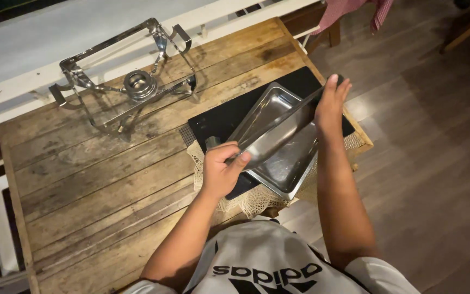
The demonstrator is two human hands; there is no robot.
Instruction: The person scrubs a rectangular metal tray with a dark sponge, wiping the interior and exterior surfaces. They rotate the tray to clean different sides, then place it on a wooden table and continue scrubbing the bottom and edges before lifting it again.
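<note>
Both hands grip tilted rectangular steel lid (278, 133): left hand (220, 171) at 7 o'clock, right hand (330, 106) at 2; shiny steel pan (292, 163) beneath, wooden counter (99, 179).

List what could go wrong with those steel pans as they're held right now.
1. The upper pan is tilted, gripped only at its two ends by the left hand and right hand; it might slip and bang into the lower pan.
2. The lower pan sits near the table's right edge on a black mat and lace cloth; a knock may push it off.
3. Thin steel rims might pinch or nick fingers.
</note>
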